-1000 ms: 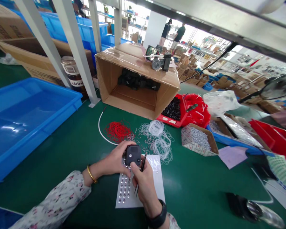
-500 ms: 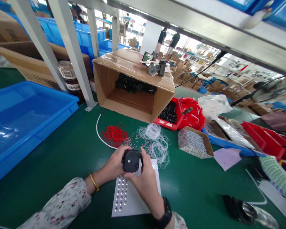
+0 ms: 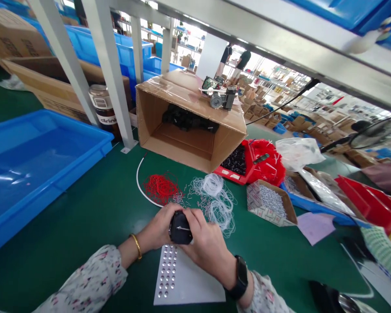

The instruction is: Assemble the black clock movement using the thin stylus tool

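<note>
A small black plastic housing (image 3: 180, 230) with rounded corners is held between both hands over a white sheet (image 3: 198, 282). My left hand (image 3: 163, 224) grips its left side. My right hand (image 3: 208, 239) closes round its right side, fingers over the top edge; a thin pale line crosses its face beside those fingers. Several small round silvery pieces sit in rows along the sheet's left part. Beyond the hands lie a bundle of red cord (image 3: 161, 189), a tangle of clear white cord (image 3: 220, 204) and scattered small metal pins (image 3: 179, 198).
An open cardboard box (image 3: 192, 145) with black parts stands ahead, a small mechanism (image 3: 220, 93) on top. A blue tray (image 3: 45, 161) lies left. Rightward are a red bin (image 3: 236, 178), a carton of small metal pieces (image 3: 270, 202) and a black-and-clear tool (image 3: 335, 300). Metal shelf posts rise ahead.
My right hand has shifted from the housing's right edge to wrap more closely over its top and right side. The housing has turned slightly. The view has shifted a little.
</note>
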The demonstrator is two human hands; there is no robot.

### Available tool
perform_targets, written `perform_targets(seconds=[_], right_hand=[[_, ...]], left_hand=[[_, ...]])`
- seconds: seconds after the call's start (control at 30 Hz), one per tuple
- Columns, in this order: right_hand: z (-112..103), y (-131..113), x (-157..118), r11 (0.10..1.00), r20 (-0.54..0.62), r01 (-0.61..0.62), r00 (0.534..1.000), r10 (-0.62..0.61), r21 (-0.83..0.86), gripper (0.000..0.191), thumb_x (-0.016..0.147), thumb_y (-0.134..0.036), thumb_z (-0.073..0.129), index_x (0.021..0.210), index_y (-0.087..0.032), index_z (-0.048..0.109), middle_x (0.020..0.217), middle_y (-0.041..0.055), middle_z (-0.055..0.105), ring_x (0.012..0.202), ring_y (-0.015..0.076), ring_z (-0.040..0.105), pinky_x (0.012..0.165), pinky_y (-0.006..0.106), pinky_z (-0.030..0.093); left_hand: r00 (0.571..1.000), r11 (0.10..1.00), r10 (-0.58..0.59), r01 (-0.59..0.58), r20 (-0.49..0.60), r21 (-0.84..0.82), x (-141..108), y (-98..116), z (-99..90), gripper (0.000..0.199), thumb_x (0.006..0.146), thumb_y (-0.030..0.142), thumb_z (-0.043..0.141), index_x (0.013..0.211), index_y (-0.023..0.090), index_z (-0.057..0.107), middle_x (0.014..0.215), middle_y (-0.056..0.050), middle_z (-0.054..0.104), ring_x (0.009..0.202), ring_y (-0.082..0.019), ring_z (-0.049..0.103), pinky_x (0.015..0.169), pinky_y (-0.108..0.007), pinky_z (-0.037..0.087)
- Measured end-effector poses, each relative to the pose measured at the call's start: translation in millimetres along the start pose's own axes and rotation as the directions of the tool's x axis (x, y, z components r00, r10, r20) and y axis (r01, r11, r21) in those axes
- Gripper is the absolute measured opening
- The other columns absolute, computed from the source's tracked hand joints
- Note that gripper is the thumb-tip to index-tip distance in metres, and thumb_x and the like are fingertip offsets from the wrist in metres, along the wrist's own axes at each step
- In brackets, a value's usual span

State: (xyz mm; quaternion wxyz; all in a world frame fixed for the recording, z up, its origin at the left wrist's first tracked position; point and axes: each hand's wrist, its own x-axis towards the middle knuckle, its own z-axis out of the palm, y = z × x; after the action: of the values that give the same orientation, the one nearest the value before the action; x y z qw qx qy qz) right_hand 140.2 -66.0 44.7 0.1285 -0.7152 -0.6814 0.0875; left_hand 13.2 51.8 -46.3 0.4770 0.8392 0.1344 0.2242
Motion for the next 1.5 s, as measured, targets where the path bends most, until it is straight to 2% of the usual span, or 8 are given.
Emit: perform_targets(seconds=[0.23, 0.4, 0.53, 0.6, 0.7, 0.87, 1.17, 1.5], right_hand=[[-47, 6, -31, 0.98, -0.069, -0.192, 0.978, 0.196, 0.055, 0.066, 0.062, -0.034, 0.077, 0.117, -0.023, 0.042, 0.114, 0.007, 0.053, 0.086, 0.0254, 0.062, 0.068, 0.038, 0.057], [26, 34, -75, 0.898, 0.03, -0.437, 0.898, 0.439, -0.054, 0.064, 0.073, -0.026, 0.066, 0.129, -0.014, 0.038, 0.133, 0.0165, 0.044, 0.082, 0.0308, 0.064, 0.065, 0.045, 0.055], [46, 41, -89, 0.858, -0.303, -0.315, 0.84, 0.451, 0.405, 0.03, 0.088, -0.034, 0.048, 0.11, -0.015, 0.057, 0.125, 0.0146, 0.051, 0.104, 0.0283, 0.057, 0.081, 0.04, 0.049], [32, 35, -86, 0.72, -0.455, -0.151, 0.683, 0.571, 0.677, 0.034, 0.094, -0.034, 0.037, 0.079, -0.016, 0.062, 0.101, 0.0103, 0.059, 0.097, 0.0212, 0.057, 0.081, 0.033, 0.047], [15, 15, -73, 0.407, -0.361, 0.021, 0.508, 0.782, 0.913, 0.045, 0.095, -0.043, 0.035, 0.067, -0.016, 0.059, 0.067, 0.0032, 0.054, 0.064, 0.0123, 0.054, 0.059, 0.023, 0.044], [29, -20, -51, -0.036, -0.015, 0.066, 0.64, 0.768, 0.997, 0.043, 0.089, -0.053, 0.044, 0.093, -0.013, 0.061, 0.073, 0.01, 0.068, 0.063, 0.0173, 0.065, 0.058, 0.028, 0.054], [44, -36, -38, 0.417, -0.348, 0.011, 0.571, 0.743, 0.909, 0.01, 0.082, -0.026, 0.063, 0.085, -0.016, 0.064, 0.079, 0.0057, 0.07, 0.068, 0.0159, 0.069, 0.062, 0.023, 0.058], [47, -35, -35, 0.508, -0.403, -0.02, 0.581, 0.707, 0.861, 0.008, 0.084, -0.022, 0.06, 0.085, -0.015, 0.064, 0.08, 0.0065, 0.07, 0.068, 0.0167, 0.069, 0.061, 0.024, 0.058]], left_hand=[[0.997, 0.998, -0.053, 0.054, -0.056, 0.015, 4, 9, -1.9, 0.07, 0.061, 0.019, 0.078, 0.117, 0.023, 0.037, 0.111, -0.006, 0.051, 0.103, -0.024, 0.052, 0.09, -0.037, 0.044], [0.994, 0.997, -0.073, 0.076, -0.079, 0.033, 4, 14, -1.4, 0.072, 0.059, 0.018, 0.081, 0.117, 0.024, 0.038, 0.112, -0.005, 0.05, 0.105, -0.023, 0.052, 0.093, -0.038, 0.042], [0.994, 0.996, -0.076, 0.079, -0.077, 0.035, 3, 13, -0.2, 0.074, 0.059, 0.02, 0.081, 0.118, 0.024, 0.038, 0.113, -0.004, 0.05, 0.105, -0.023, 0.052, 0.093, -0.037, 0.043], [0.994, 0.996, -0.078, 0.081, -0.08, 0.04, 3, 13, -0.1, 0.073, 0.06, 0.02, 0.081, 0.118, 0.024, 0.038, 0.112, -0.004, 0.05, 0.105, -0.023, 0.052, 0.093, -0.037, 0.043], [0.993, 0.996, -0.079, 0.082, -0.086, 0.041, 3, 13, -0.1, 0.072, 0.06, 0.019, 0.081, 0.118, 0.024, 0.038, 0.112, -0.005, 0.05, 0.105, -0.023, 0.052, 0.093, -0.038, 0.043], [0.993, 0.997, -0.075, 0.077, -0.095, 0.023, 3, 12, 2.1, 0.069, 0.061, 0.02, 0.079, 0.116, 0.022, 0.039, 0.111, -0.006, 0.051, 0.104, -0.023, 0.053, 0.093, -0.038, 0.044], [0.989, 0.994, -0.106, 0.106, -0.106, -0.008, 1, 8, 4.2, 0.067, 0.063, 0.03, 0.08, 0.116, 0.023, 0.04, 0.111, -0.006, 0.051, 0.102, -0.022, 0.054, 0.09, -0.036, 0.045], [0.991, 0.995, -0.101, 0.1, -0.091, -0.017, 3, 10, 2.6, 0.064, 0.065, 0.033, 0.077, 0.116, 0.02, 0.041, 0.112, -0.009, 0.052, 0.103, -0.025, 0.054, 0.092, -0.039, 0.045]])
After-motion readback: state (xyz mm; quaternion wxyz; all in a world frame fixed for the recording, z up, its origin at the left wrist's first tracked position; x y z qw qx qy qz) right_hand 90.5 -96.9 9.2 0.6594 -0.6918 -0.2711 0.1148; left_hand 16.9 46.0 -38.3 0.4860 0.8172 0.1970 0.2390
